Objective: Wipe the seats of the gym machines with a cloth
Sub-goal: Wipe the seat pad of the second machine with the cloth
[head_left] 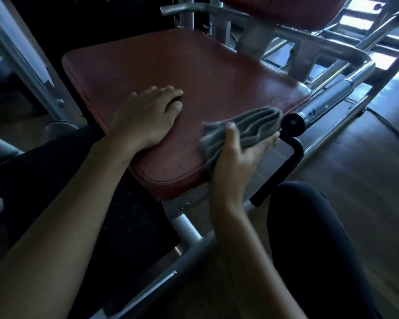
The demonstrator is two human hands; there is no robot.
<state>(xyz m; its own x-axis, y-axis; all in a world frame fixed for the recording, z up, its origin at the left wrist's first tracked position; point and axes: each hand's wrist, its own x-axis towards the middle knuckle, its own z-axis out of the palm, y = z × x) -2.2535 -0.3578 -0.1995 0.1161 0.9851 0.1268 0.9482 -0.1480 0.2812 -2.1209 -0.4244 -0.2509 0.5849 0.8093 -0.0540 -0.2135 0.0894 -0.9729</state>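
**Wiping the red seat: keep the cloth flat and work across**

The red seat (182,88) is directly in front of the person; the left hand (145,118) lies flat on its near-left part, palm down, fingers relaxed and holding nothing, so it seems to steady the body or the pad. The right hand (237,155) grips the grey cloth (242,130), folded in several layers, between the thumb on top and the fingers below; the cloth sits at the near-right edge of the seat, just beside the black knob (293,124) of the metal frame (346,93).

To do this step well, I think the cloth should be pressed flat on the pad, not bunched at the edge; long overlapping strokes from the far side toward the near side would cover the surface evenly. The left hand covers a part of the seat, so it should be lifted or shifted to let the cloth pass there. The seam along the rim probably collects dirt; it deserves one pass around. The second red pad (281,10) behind is likely next.
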